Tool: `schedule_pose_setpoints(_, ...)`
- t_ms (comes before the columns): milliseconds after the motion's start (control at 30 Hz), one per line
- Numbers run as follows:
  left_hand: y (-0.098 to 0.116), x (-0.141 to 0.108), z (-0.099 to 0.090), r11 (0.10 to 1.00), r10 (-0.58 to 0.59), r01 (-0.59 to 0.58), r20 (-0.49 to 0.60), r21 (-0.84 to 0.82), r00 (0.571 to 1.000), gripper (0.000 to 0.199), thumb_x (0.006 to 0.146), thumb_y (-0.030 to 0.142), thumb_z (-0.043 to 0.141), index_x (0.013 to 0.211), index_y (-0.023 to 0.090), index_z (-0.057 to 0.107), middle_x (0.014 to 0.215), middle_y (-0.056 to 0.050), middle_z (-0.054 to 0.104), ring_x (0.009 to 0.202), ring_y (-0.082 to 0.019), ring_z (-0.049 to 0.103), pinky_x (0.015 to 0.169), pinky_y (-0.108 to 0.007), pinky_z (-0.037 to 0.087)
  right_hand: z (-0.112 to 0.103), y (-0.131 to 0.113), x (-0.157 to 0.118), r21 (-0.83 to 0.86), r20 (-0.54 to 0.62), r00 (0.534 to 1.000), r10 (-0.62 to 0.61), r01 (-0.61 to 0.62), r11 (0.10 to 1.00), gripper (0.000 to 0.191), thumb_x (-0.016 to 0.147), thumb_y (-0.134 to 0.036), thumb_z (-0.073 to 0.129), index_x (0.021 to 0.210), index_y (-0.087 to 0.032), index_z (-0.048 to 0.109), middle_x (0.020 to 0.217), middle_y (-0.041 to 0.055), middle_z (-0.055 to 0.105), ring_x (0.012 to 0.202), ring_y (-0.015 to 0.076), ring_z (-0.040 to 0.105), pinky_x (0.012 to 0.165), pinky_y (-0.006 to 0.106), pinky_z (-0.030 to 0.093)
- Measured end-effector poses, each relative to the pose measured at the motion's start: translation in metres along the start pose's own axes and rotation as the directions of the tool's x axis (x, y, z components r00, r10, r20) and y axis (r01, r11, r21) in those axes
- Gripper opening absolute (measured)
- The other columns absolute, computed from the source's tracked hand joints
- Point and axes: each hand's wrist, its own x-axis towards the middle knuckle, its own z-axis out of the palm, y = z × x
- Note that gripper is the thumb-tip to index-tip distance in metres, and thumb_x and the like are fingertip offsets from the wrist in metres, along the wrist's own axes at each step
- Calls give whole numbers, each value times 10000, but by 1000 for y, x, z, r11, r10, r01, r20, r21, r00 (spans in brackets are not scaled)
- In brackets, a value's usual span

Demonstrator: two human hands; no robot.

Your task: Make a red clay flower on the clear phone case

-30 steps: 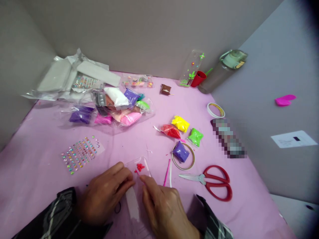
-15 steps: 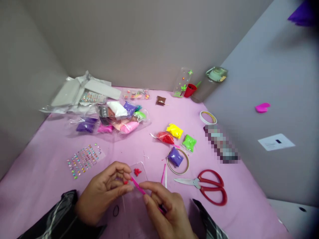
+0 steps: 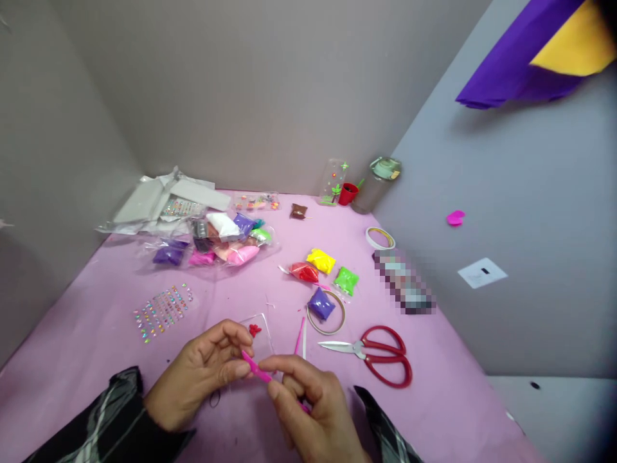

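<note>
Between my two hands is a thin pink strip [image 3: 255, 367]. My left hand [image 3: 207, 366] pinches its upper left end between thumb and fingers. The thumb and index finger of my right hand [image 3: 313, 392] close on its lower right end, and a bit of pink shows under that hand's fingers. Beneath the hands lies a clear case [image 3: 267, 331], partly covered by them, with a small red clay piece [image 3: 255, 330] on it. A second pink stick [image 3: 299, 335] rests beside a white strip, just beyond my right hand.
Red-handled scissors [image 3: 385, 357] lie open at the right. A purple packet [image 3: 321, 304] sits on a tape ring [image 3: 344, 315], near yellow [image 3: 321, 260], red [image 3: 303, 272] and green packets [image 3: 346, 281]. Gem stickers [image 3: 164, 312] lie left. A bottle [image 3: 376, 186] stands behind.
The view has shifted, so the table items appear further left. Both hands still hold the pink strip, which lies slightly lower and further left in the picture.
</note>
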Motion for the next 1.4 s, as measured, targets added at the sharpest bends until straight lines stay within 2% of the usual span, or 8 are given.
schedule_pose_setpoints(200,-20,-11,-3,934,63,-32,-78,355,995,188,820,373,753,838,207,667,706,16,639,635,-137,577,607,-248,465,-39,-11,-2,-221,-121,993,-7,-20,975,232,1000,-389,520,1009,-185,631,569,-82,435,525,106,404,538,229,333)
schedule_pose_setpoints(333,-38,-12,5,643,270,-279,130,714,954,162,915,300,622,793,225,695,761,-7,672,731,-161,608,682,-267,451,-57,10,-3,-497,-113,993,-46,-16,868,209,1009,-295,512,855,-196,613,712,-23,573,658,138,506,636,258,378)
schedule_pose_setpoints(467,-46,-14,12,420,302,-390,279,820,912,136,958,233,580,856,242,669,810,2,657,790,-165,605,720,-261,442,-60,24,-7,-647,-96,987,-129,36,762,168,996,-186,528,875,-196,645,837,13,644,773,169,570,724,288,406)
schedule_pose_setpoints(700,-56,-15,10,263,221,-330,277,906,935,227,990,197,456,819,237,599,832,-5,631,806,-188,595,719,-287,421,-61,19,-7,-752,-25,981,-192,108,650,131,992,-140,555,921,-193,651,903,33,646,840,192,591,765,311,449)
schedule_pose_setpoints(800,-42,-15,14,309,181,-303,257,902,949,230,977,205,449,785,231,574,812,2,620,780,-178,595,711,-280,428,-66,10,-5,-783,2,970,-241,152,603,120,1000,-154,550,950,-194,652,933,50,645,873,207,596,791,329,466)
schedule_pose_setpoints(933,3,-11,17,482,195,-283,213,829,957,243,1008,341,445,828,234,569,800,18,628,740,-153,594,704,-251,461,-77,-9,8,-809,48,951,-306,216,547,99,1008,-183,550,999,-197,647,964,56,654,880,212,606,788,338,475)
schedule_pose_setpoints(1200,67,47,22,659,333,-326,126,678,935,180,772,368,719,741,210,638,692,26,657,631,-140,596,591,-230,491,-78,-17,91,-974,-5,939,-344,74,216,243,968,-218,611,1205,-163,600,1148,140,641,1043,297,580,852,411,473)
schedule_pose_setpoints(1400,70,96,20,714,275,-307,152,630,949,179,760,370,712,757,195,750,634,21,666,609,-135,617,637,-251,537,-85,6,121,-953,-48,949,-310,50,300,218,957,-136,565,1167,-153,620,1157,171,644,1100,315,558,871,429,483)
